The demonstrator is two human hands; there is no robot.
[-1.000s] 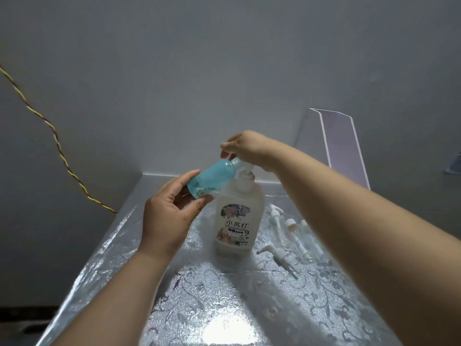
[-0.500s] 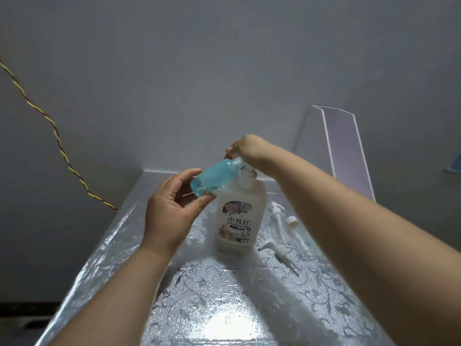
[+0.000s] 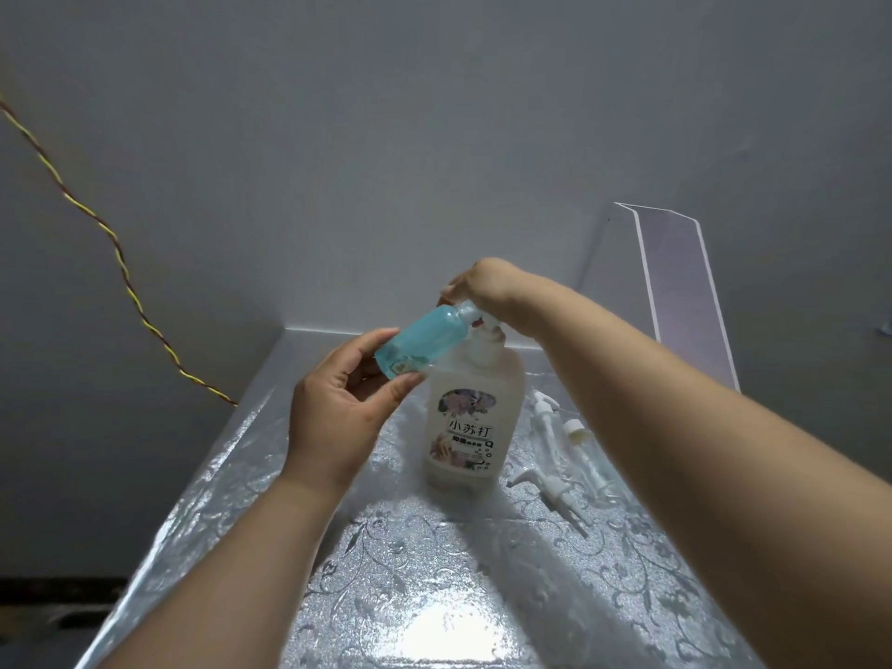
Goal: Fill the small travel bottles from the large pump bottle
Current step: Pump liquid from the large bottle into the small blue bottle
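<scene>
Pinching the tilted blue travel bottle (image 3: 425, 342), the left hand (image 3: 338, 417) points its mouth toward 1 o'clock, against the pump bottle (image 3: 470, 427). The right hand (image 3: 487, 287) curls over its pump head.

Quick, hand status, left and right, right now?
Left hand: holding the blue travel bottle by its base.
Right hand: on top of the large pump bottle; fingers mostly hidden, cannot tell.

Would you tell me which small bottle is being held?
The blue bottle, tilted in the left hand; the clear bottles lie on the table, untouched.
</scene>
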